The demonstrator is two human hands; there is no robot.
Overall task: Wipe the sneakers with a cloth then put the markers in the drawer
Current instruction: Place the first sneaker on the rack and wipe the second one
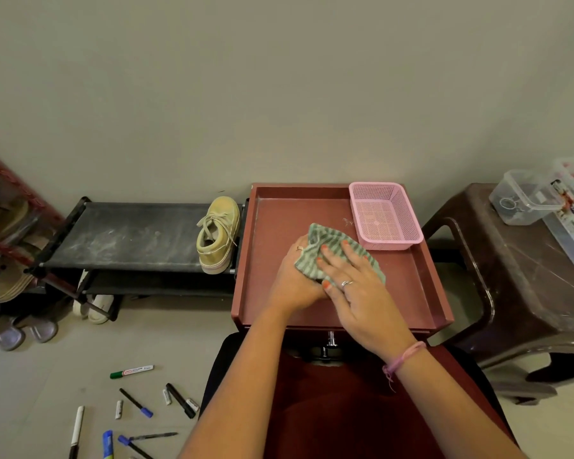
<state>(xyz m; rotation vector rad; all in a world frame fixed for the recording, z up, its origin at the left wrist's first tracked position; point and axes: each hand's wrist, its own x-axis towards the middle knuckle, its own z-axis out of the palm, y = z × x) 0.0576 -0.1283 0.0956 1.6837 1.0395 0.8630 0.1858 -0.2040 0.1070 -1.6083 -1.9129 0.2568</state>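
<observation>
A green-and-white striped cloth [337,247] lies bunched on the red-brown tray top [272,226] of a drawer unit. My left hand [295,279] grips its left side, and my right hand [355,283] lies over it with fingers spread flat. One tan sneaker [217,235] stands at the right end of a black shoe rack [126,238], left of the tray. Several markers [133,372] and loose caps lie scattered on the floor at lower left. A metal drawer knob [331,339] shows under the tray's front edge.
An empty pink mesh basket [383,215] sits in the tray's back right corner. A brown plastic stool [511,276] on the right carries clear containers [527,202]. Sandals and slippers [10,283] crowd the far left. A plain wall runs behind.
</observation>
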